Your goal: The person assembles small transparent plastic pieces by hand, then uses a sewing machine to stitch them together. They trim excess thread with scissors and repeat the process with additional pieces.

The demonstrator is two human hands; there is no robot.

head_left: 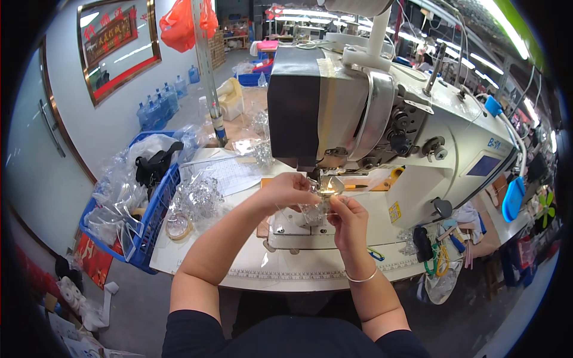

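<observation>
Both of my hands are at the needle area of a large white sewing machine (430, 143). My left hand (287, 192) is closed, with its fingertips on a clear, shiny plastic piece (311, 213) just left of the lit needle area. On the other side, my right hand (350, 219) pinches the same piece between thumb and fingers; a bracelet circles that wrist. Beneath the piece lies the machine's metal bed plate (298, 240). Glare and my fingers hide the piece's exact shape and where it meets the needle.
A heap of clear crinkled plastic (200, 200) and a tape roll (178, 227) lie left on the table, near a gridded paper sheet (233, 174). Beyond stands a blue basket (156, 206) with bags. Scissors with yellow handles (442, 262) and other tools sit at right.
</observation>
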